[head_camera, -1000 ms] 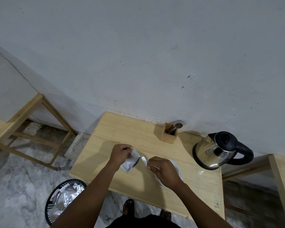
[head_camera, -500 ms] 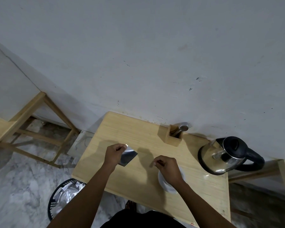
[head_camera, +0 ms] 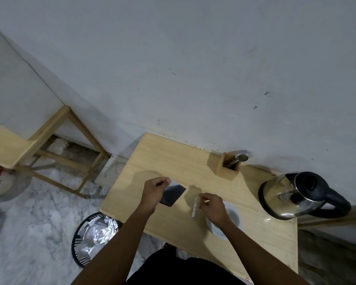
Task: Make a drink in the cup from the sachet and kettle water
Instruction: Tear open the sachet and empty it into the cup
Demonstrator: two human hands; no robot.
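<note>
My left hand [head_camera: 155,190] pinches the dark, shiny sachet [head_camera: 172,194] by its top corner, above the left part of the wooden table [head_camera: 173,161]. My right hand [head_camera: 212,206] pinches a thin pale strip [head_camera: 194,207] torn from the sachet; it hangs down from my fingers. The white cup [head_camera: 233,220] stands on the table just under and right of my right wrist, partly hidden by it. The steel kettle with a black lid and handle [head_camera: 296,196] stands at the table's right end.
A wooden holder with spoons and a fork [head_camera: 228,166] stands at the back by the wall. A black mesh bin lined with foil [head_camera: 93,233] sits on the marble floor left of the table. Another wooden table frame [head_camera: 56,145] is at the far left.
The hands have pulled apart. The sachet went left with my left hand and a torn strip stayed in my right hand, which now sits over the cup's left side.
</note>
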